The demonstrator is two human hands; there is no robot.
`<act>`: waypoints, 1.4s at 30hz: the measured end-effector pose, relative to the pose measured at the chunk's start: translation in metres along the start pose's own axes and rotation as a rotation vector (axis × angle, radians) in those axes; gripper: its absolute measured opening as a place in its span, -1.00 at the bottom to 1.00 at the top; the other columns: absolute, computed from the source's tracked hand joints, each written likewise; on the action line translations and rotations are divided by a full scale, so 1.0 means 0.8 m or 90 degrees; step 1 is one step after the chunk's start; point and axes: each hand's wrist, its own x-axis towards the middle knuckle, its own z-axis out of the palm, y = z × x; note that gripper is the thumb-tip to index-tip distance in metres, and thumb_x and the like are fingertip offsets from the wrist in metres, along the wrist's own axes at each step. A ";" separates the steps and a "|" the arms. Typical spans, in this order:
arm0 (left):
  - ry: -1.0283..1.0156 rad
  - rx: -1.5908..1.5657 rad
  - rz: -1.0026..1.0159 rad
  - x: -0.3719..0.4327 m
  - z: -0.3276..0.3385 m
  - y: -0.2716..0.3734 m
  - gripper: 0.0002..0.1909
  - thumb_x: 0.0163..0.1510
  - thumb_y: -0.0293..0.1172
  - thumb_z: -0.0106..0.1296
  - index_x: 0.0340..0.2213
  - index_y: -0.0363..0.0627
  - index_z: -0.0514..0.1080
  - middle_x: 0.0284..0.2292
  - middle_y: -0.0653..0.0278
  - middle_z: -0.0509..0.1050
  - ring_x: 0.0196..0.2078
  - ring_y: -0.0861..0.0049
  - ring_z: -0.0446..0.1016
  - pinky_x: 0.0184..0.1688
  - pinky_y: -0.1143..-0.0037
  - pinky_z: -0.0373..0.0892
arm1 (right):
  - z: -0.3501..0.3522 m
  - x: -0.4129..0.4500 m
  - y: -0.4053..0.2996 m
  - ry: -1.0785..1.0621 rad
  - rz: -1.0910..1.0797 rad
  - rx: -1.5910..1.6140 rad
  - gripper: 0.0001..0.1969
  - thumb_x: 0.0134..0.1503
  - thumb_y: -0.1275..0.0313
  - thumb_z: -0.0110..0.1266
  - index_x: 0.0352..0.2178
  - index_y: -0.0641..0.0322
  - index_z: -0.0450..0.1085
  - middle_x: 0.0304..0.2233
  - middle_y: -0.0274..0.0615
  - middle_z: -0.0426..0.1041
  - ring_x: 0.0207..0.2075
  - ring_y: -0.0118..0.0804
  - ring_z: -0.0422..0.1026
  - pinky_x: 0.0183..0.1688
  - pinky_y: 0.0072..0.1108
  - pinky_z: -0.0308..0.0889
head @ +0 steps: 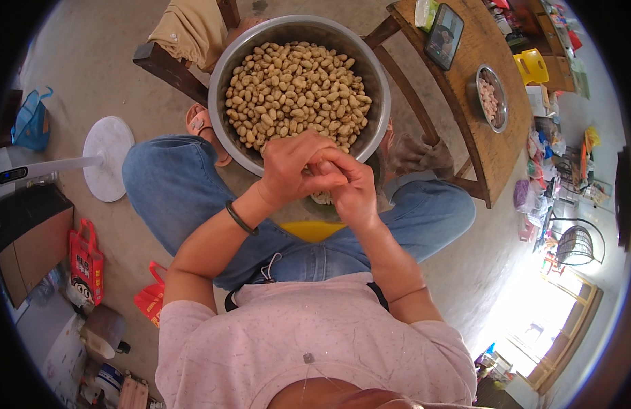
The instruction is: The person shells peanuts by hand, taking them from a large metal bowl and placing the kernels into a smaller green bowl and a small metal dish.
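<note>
Both of my hands meet over the near rim of a large metal basin (pixel 220 76) heaped with unshelled peanuts (pixel 300 92). My left hand (pixel 290 166), with a dark green bangle (pixel 241 219) on its wrist, presses its curled fingers against those of my right hand (pixel 353 186). Thumbs and fingertips come together between the two hands. Whatever may be pinched there is hidden by the fingers. Just beneath my hands, partly covered, pale peanut shells (pixel 323 198) show between my legs.
A wooden table (pixel 491 168) at the right bears a propped phone (pixel 444 37) and a metal bowl (pixel 503 120) of shelled peanuts. A wooden chair (pixel 167 71) with a tan cloth (pixel 190 33) stands beyond the basin's left. A white round stand base (pixel 108 158) and red bags (pixel 86 266) are leftward.
</note>
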 end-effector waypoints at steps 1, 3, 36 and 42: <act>0.027 -0.036 0.000 0.002 0.002 0.000 -0.61 -0.03 -0.08 0.17 -0.38 -0.19 0.43 -0.58 0.30 0.43 -0.59 0.52 0.43 -0.56 0.58 0.31 | 0.002 0.001 -0.008 0.001 -0.003 -0.001 -0.81 0.22 0.55 -0.10 -0.16 0.35 0.39 -0.24 -0.31 0.43 -0.20 -0.56 0.36 -0.16 -0.71 0.30; 0.021 -0.256 -0.204 -0.004 0.001 0.005 -0.66 0.06 -0.15 0.08 -0.32 -0.22 0.41 -0.53 0.35 0.42 -0.53 0.60 0.42 -0.50 0.61 0.31 | 0.004 0.003 -0.031 0.047 0.019 -0.084 -0.79 0.20 0.57 -0.07 -0.15 0.33 0.40 -0.27 -0.30 0.45 -0.26 -0.56 0.39 -0.24 -0.73 0.33; -0.093 -0.759 -0.624 0.002 -0.006 0.012 -0.96 0.14 -0.55 -0.10 -0.39 -0.20 0.26 -0.66 0.38 0.31 -0.74 0.78 0.16 -0.75 0.70 -0.02 | -0.024 -0.002 -0.004 0.130 0.119 0.406 -0.80 0.25 0.43 -0.15 -0.10 0.19 0.26 -0.57 -0.37 0.21 -0.58 -0.55 0.12 -0.52 -0.72 0.06; -0.287 -0.697 -0.606 -0.001 0.004 0.015 -0.90 0.09 -0.45 -0.02 -0.40 -0.19 0.29 -0.65 0.40 0.29 -0.67 0.71 0.24 -0.62 0.63 0.16 | -0.052 -0.026 -0.057 0.021 0.088 0.361 -0.71 0.25 0.40 -0.16 -0.06 0.35 0.28 -0.64 -0.40 0.16 -0.63 -0.56 0.10 -0.57 -0.70 0.03</act>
